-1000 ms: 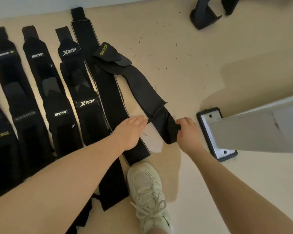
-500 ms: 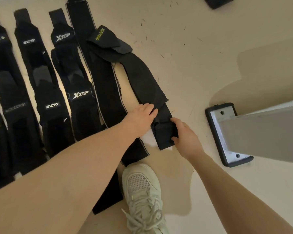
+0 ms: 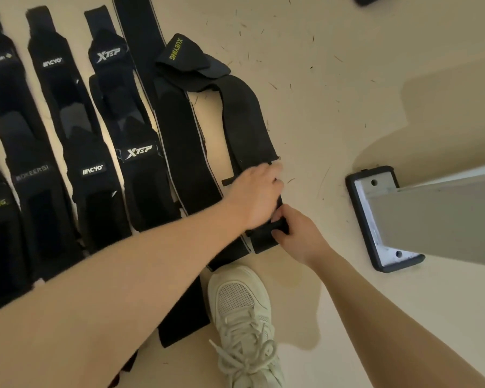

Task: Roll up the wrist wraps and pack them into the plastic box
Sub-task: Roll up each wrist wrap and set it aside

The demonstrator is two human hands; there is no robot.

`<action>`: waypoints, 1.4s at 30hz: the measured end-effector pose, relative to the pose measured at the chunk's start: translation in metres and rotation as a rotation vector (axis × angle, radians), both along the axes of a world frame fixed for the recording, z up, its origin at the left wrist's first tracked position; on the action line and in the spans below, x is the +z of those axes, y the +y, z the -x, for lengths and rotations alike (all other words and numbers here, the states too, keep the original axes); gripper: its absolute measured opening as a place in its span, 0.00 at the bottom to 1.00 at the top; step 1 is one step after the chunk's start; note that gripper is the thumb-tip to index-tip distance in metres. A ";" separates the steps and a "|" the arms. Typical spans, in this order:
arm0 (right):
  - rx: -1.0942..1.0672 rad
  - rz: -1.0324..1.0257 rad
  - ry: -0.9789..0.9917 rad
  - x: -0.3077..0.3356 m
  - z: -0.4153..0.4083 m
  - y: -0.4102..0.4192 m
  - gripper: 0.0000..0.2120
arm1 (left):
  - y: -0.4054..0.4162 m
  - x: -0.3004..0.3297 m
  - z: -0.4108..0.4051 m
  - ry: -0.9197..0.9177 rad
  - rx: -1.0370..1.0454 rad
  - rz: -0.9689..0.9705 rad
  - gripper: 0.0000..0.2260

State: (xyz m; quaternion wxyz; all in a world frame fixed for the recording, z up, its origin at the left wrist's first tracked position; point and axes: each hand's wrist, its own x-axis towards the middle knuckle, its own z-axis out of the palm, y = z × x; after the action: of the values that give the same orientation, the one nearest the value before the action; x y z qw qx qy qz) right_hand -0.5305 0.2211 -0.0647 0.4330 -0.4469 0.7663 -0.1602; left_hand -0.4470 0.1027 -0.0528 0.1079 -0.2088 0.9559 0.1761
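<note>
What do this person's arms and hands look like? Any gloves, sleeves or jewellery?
Both forearms are bare as far as the picture shows: no sleeves in view. The left hand and right hand wear no gloves, and no watch, bracelet or ring shows. Lower down, a cream lace-up sneaker with mesh toe is visible.

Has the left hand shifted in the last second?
Yes. The left hand has slid right off the long edged strap onto the wrap being rolled, close beside the right hand.
</note>
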 end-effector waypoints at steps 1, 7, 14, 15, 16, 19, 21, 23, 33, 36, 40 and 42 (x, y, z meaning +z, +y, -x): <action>0.001 0.000 0.037 -0.002 0.000 0.001 0.06 | 0.017 0.000 -0.004 0.083 0.088 -0.120 0.14; 0.012 -0.101 0.188 -0.017 -0.002 0.032 0.15 | 0.074 -0.024 -0.054 0.069 0.196 -0.333 0.12; 0.072 -0.061 0.248 -0.014 -0.001 0.042 0.06 | 0.076 -0.025 -0.053 -0.025 0.098 -0.178 0.17; 0.182 -0.044 0.298 -0.013 0.001 0.043 0.08 | 0.077 -0.023 -0.052 -0.040 0.112 -0.167 0.17; 0.293 -0.032 0.342 -0.012 0.002 0.045 0.11 | 0.079 -0.021 -0.051 -0.046 0.127 -0.150 0.17; 0.464 -0.005 0.397 -0.010 0.005 0.053 0.16 | 0.089 -0.025 -0.049 -0.064 0.162 -0.173 0.14; 0.511 0.024 0.414 -0.011 0.005 0.058 0.15 | 0.092 -0.029 -0.048 -0.050 0.223 -0.196 0.12; 0.516 0.048 0.412 -0.011 0.006 0.058 0.13 | 0.093 -0.031 -0.049 -0.031 0.272 -0.232 0.12; 0.141 -0.055 0.193 -0.018 0.014 0.039 0.02 | 0.093 -0.027 -0.043 -0.040 0.314 -0.219 0.13; 0.092 -0.066 0.346 -0.023 0.002 0.034 0.04 | 0.092 -0.026 -0.041 0.034 0.306 -0.154 0.08; 0.339 0.026 0.553 -0.020 -0.005 0.040 0.09 | 0.091 -0.032 -0.039 0.001 0.255 -0.085 0.08; 0.445 0.105 0.580 -0.020 -0.001 0.048 0.13 | 0.089 -0.029 -0.039 0.003 0.265 -0.088 0.12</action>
State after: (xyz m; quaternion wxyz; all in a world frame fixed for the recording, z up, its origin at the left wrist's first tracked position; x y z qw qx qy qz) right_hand -0.5292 0.2691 -0.0852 0.1986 -0.6510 0.7319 0.0319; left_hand -0.4082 0.1917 -0.0819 0.0914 -0.3279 0.9115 0.2307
